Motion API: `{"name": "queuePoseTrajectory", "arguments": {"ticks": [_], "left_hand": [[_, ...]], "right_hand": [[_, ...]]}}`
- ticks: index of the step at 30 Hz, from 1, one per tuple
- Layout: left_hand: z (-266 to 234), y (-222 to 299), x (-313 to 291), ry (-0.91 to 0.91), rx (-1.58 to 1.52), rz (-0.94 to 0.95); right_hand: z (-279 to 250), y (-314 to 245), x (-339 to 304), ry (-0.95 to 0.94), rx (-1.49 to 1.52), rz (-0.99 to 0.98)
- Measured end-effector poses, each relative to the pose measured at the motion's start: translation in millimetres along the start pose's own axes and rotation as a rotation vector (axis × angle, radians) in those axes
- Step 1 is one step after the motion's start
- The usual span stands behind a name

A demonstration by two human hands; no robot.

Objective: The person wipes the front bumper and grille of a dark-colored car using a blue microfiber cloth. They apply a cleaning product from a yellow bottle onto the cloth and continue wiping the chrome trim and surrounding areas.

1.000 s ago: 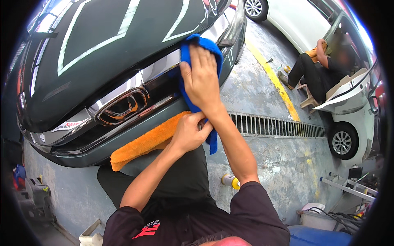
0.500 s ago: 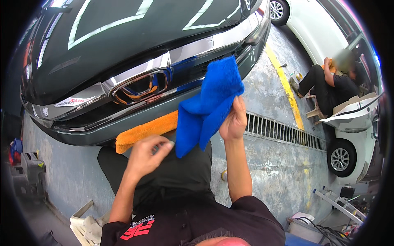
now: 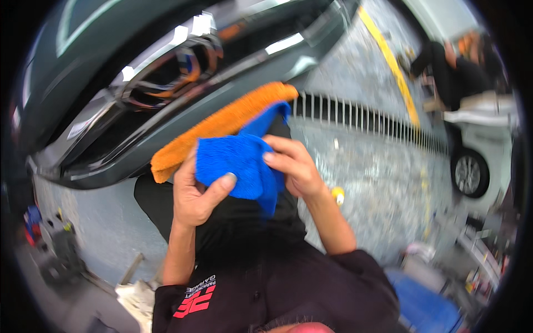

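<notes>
A blue microfibre cloth (image 3: 230,164), partly folded over, is between my two hands above my lap. My left hand (image 3: 194,191) grips its left side, thumb on top and fingers behind. My right hand (image 3: 294,166) pinches its right side between thumb and fingers. One part of the cloth hangs below my right fingers, and another stretches up behind it. Just beyond lies an orange towel (image 3: 222,125), spread lengthwise along my knees, next to the car's bumper. The dark car's front (image 3: 161,125), with chrome grille and emblem, faces me closely.
A metal floor drain grate (image 3: 366,119) and a yellow line (image 3: 391,61) run across the floor to the right. At the far right another person (image 3: 472,69) sits beside a white car (image 3: 488,144). A small yellow object (image 3: 337,195) lies near my right forearm. A blue item (image 3: 425,305) is lower right.
The blue cloth has come down from in front of the grille to above my lap and been folded over. My left hand, empty before, now holds it too. My view has tilted.
</notes>
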State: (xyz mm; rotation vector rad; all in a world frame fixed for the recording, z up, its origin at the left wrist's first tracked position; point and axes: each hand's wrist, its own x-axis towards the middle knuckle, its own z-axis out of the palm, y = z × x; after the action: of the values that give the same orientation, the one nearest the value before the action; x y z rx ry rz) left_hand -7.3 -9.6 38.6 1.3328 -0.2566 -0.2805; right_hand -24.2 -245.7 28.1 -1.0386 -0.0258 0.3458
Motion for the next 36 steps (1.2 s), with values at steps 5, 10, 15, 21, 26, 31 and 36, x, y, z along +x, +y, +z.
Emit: {"name": "queuePoseTrajectory", "arguments": {"ticks": [5,10,15,21,26,31,36], "left_hand": [[17.9,-23.6,-2.2,-0.103,0.144,0.120],[48.7,-35.0,7.5,-0.199,0.436,-0.055],[69.8,-59.8,6.4,-0.219,0.174,-0.248],[78.8,-79.5,-8.8,-0.302,-0.005,-0.416],[73.4,-85.3,-16.2,-0.228,-0.095,-0.558],[58.5,-93.7,-9.2,-0.213,-0.033,-0.506],[53.7,-74.1,7.6,-0.266,0.050,-0.464]], "right_hand": [[-22.7,30.4,-21.8,-0.063,-0.042,0.046],[-56.4,47.4,-62.7,0.149,-0.083,0.011],[-143.5,58.8,-88.3,0.491,-0.387,0.195],[-292.0,188.5,-126.0,0.450,-1.674,1.211],[-323.5,257.1,-144.0,-0.152,-1.662,1.744],[-347.1,282.7,-146.3,-0.287,-1.709,1.734],[-333.3,268.2,-150.0,-0.261,-1.679,1.716]]}}
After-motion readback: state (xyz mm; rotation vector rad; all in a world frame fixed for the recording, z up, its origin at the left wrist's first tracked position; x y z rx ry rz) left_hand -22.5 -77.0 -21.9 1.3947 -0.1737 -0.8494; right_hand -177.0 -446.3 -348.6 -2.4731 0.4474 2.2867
